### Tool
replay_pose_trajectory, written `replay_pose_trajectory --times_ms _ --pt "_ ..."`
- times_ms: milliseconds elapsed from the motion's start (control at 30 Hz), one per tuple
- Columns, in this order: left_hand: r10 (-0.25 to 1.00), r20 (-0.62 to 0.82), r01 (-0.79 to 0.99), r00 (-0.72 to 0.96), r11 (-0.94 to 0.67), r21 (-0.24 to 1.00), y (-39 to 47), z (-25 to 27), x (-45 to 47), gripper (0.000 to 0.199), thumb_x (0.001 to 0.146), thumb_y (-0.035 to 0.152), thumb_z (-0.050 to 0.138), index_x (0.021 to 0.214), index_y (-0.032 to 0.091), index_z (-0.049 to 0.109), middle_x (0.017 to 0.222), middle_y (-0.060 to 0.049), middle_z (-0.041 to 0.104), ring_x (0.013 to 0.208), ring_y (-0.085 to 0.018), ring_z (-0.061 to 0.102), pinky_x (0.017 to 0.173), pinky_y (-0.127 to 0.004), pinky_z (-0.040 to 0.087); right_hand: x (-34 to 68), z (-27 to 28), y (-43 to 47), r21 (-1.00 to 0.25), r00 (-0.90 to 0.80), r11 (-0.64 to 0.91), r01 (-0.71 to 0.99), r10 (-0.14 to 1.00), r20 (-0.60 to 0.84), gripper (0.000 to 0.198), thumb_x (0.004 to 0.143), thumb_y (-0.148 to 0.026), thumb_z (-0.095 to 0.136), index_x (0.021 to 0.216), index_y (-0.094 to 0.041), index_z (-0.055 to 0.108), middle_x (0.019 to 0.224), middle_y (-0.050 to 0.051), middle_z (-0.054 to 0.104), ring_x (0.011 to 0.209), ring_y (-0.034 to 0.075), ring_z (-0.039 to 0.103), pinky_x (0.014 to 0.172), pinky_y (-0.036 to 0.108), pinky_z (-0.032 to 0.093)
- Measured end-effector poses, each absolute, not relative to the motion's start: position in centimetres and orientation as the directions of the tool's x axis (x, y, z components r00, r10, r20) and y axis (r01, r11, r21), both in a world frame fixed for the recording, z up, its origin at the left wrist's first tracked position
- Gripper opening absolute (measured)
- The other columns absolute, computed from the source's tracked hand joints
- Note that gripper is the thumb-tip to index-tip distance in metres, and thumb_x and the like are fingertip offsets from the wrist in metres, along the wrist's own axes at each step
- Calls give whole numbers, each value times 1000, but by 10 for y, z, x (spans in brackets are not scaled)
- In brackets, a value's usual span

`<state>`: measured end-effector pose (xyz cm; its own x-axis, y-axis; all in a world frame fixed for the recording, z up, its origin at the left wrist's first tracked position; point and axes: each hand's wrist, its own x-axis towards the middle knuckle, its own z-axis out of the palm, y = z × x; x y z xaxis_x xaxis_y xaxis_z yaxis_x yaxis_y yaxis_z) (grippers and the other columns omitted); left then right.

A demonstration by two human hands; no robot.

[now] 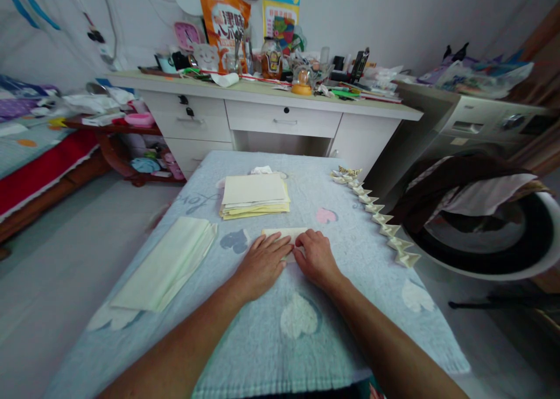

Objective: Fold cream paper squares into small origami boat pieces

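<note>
A small cream sheet of paper (284, 233) lies folded on the cloth-covered table, partly hidden by both hands. My left hand (266, 263) rests flat on its left part with the fingers stretched out. On the right part, my right hand (317, 258) has its fingers curled and pressed together at the paper's edge. Just beyond the hands sits a stack of cream and yellow paper (254, 190). A folded bundle of pale green paper (164, 265) lies to the left. Along the right edge runs a row of folded paper pieces (381, 219).
A blue tablecloth (258, 340) with heart patterns covers the table. Behind it stands a white desk (284, 119) crowded with jars, a pink clock (187, 35) and an orange bag (224, 28). At right is a washing machine (481, 116) with cloth hanging from its open door.
</note>
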<state>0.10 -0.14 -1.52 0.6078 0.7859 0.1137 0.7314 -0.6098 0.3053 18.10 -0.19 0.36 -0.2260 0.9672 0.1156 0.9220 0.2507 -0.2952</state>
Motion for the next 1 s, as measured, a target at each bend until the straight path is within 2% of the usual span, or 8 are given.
replay_pose_trajectory --times_ms 200,333,467,633,767,1000 --pt "793 100 723 601 -592 356 -1 -12 -2 43 98 33 32 139 26 41 148 -1 42 140 -19 30 116 -44 20 176 3 -5 -257 -199 220 941 974 105 19 86 -37 56 94 -19 57 98 8 57 94 24 47 79 33 31" --pt "801 116 737 588 -589 332 -2 -14 -3 42 97 26 34 138 26 42 148 -1 42 140 -18 28 116 -43 17 173 3 -7 -226 -190 210 951 976 109 28 84 -46 57 95 -20 56 98 8 56 95 25 46 80 35 31" --pt "827 122 775 550 -559 296 -3 -17 -4 43 94 22 39 136 27 43 150 -2 39 141 -21 25 116 -49 14 168 2 -8 -189 -174 195 962 977 126 40 82 -56 57 96 -19 55 99 9 55 95 27 46 81 37 32" --pt "856 63 810 513 -507 295 -5 -12 -12 46 92 22 41 137 32 43 154 -4 30 143 -26 19 113 -57 14 168 2 -9 -166 -179 200 966 975 133 53 81 -67 50 97 -17 54 101 12 55 94 28 46 81 39 33" --pt "878 14 835 479 -460 301 -4 -8 -21 52 89 20 43 139 34 41 156 -5 25 144 -28 17 112 -57 15 177 3 -7 -164 -186 200 966 978 98 55 78 -67 54 100 -17 53 103 12 54 95 28 46 80 39 34" --pt "879 1 834 477 -453 314 0 -11 -26 57 87 16 43 140 35 39 158 -3 18 144 -29 15 113 -57 16 214 5 1 -199 -85 92 976 995 42 60 68 -62 67 107 -19 51 109 11 51 99 29 46 82 39 33"
